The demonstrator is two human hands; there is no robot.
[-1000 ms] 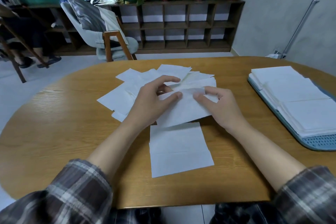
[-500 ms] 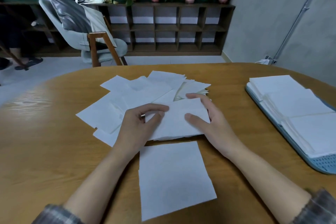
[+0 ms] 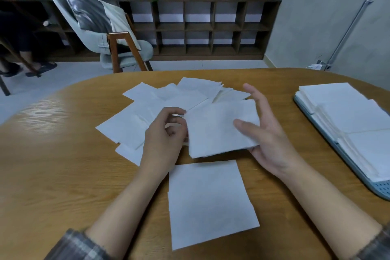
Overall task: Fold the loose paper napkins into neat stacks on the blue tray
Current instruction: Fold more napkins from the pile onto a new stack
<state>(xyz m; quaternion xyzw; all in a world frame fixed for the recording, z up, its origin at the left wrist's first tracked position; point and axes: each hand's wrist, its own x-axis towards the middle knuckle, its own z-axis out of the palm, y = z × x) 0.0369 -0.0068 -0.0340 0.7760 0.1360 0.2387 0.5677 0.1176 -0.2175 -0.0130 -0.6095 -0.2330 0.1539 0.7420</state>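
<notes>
A folded white napkin [image 3: 217,131] is held a little above the wooden table [image 3: 63,175]. My right hand [image 3: 268,135] grips its right side, thumb on top and fingers behind. My left hand [image 3: 166,135] has curled fingers pinching the napkin's left edge. Behind it lies a spread pile of loose white napkins [image 3: 145,110]. One flat napkin [image 3: 211,202] lies in front, close to me. The blue tray [image 3: 316,120] at the right holds three stacks of folded napkins [image 3: 354,116].
Past the table's far edge are a grey chair with a cushion [image 3: 101,34] and a low wooden shelf [image 3: 200,27] with potted plants on top. A seated person's legs [image 3: 25,57] show at the far left. A grey wall stands at the right.
The folded napkin has come up off the pile. My right hand turned from pressing flat on it to gripping its right side, and my left hand's fingers curled at its left edge.
</notes>
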